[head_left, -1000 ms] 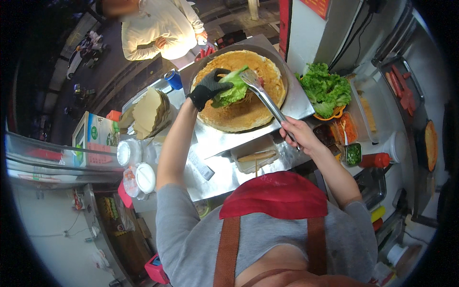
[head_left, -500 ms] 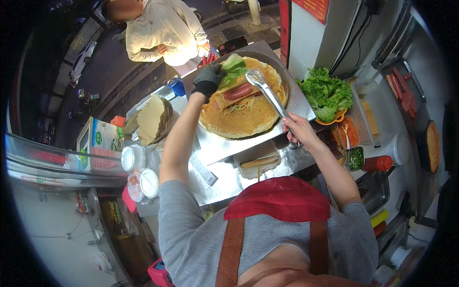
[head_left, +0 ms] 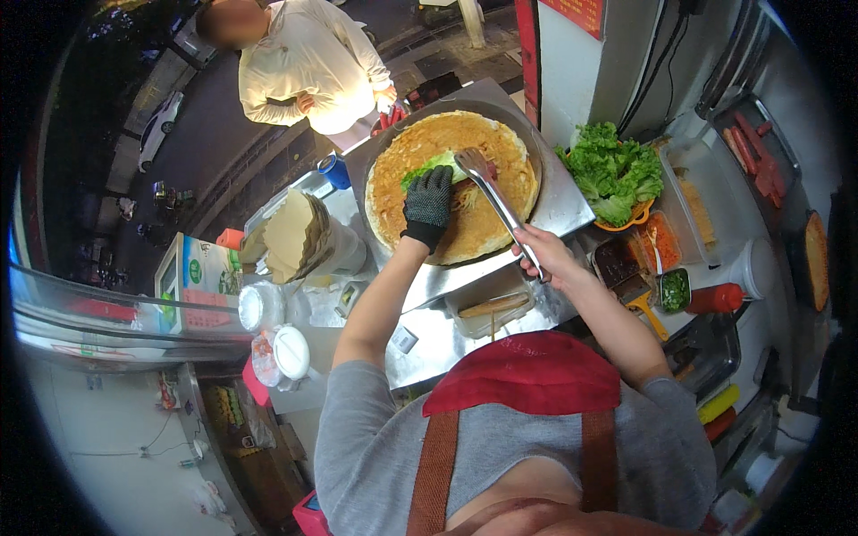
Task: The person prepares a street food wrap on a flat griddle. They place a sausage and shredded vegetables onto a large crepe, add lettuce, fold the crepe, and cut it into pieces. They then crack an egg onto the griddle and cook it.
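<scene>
On the round griddle (head_left: 525, 123) lies a large golden crepe (head_left: 393, 201). My left hand (head_left: 427, 207), in a dark knit glove, rests over a lettuce leaf (head_left: 440, 161) on the crepe, its fingers stretched out and pressing on the leaf. Metal tongs (head_left: 500, 207) are gripped by their handle end in my bare right hand (head_left: 545, 252). The tongs' tips reach the far end of the lettuce. Beside them a little sausage (head_left: 492, 168) shows, the rest covered. Pale shreds (head_left: 465, 198) lie between the glove and the tongs.
At right stand a basket of lettuce (head_left: 617, 170), a tub of orange shreds (head_left: 660, 239), chopped greens (head_left: 675, 290) and a red bottle (head_left: 715, 298). Paper bags (head_left: 295, 237) and a blue can (head_left: 334, 170) stand at left. Beyond the counter is a person in a pale jacket (head_left: 308, 67).
My left hand has brought the lettuce down over the sausage, moving nearer and to the right. The tongs have stayed close to the filling, their tips slightly lower.
</scene>
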### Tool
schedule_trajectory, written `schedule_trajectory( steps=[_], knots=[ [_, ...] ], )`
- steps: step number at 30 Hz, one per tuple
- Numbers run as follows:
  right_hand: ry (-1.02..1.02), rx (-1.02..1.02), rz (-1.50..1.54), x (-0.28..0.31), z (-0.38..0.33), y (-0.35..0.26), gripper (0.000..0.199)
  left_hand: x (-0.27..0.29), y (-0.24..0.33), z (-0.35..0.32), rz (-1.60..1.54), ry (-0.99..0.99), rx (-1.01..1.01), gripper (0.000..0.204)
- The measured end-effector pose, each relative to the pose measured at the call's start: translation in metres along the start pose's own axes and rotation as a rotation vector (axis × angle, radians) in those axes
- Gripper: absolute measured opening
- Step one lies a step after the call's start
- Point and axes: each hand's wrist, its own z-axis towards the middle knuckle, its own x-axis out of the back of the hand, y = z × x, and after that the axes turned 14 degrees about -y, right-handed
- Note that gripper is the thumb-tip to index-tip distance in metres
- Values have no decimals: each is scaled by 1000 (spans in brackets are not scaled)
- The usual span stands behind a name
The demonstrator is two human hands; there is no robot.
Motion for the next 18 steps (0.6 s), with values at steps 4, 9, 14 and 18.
schedule_trajectory(
  steps=[4, 9, 14, 18],
  knots=[
    [-18, -42, 57, -3, 1, 9, 31, -12, -2, -2, -139, 97, 15, 36],
    [-24, -31, 23, -1, 3, 12, 32, -13, 3, 0, -310, 178, 73, 28],
    [236, 146, -597, 27, -23, -2, 38, 4, 3, 3, -352, 110, 95, 25],
    [603, 182, -1657, 90, -59, -44, 45, 6, 2, 4, -313, 81, 85, 24]
  ],
)
